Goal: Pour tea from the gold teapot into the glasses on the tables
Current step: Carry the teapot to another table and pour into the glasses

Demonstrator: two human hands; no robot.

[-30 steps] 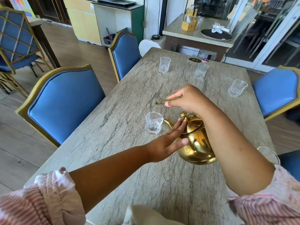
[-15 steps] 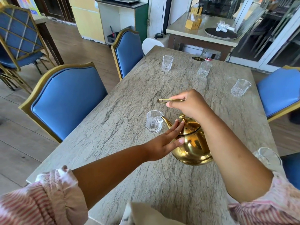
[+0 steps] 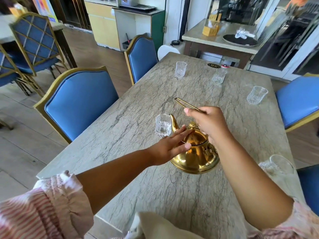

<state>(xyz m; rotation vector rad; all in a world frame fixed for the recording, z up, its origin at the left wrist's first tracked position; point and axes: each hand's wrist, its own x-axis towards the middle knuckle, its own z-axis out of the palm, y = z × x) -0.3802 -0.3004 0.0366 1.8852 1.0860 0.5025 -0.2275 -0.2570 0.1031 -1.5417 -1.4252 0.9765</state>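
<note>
While the right hand [image 3: 211, 124] grips the gold teapot's [image 3: 195, 156] handle, left hand [image 3: 170, 147] spread flat on lid, spout touching nearest glass [image 3: 163, 125].

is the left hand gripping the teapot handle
No, the left hand lies flat with fingers stretched over the teapot lid, while the right hand holds the handle.

Left hand [image 3: 170, 146] flat, fingers extended, right hand [image 3: 209, 124] closed, gripping
</note>
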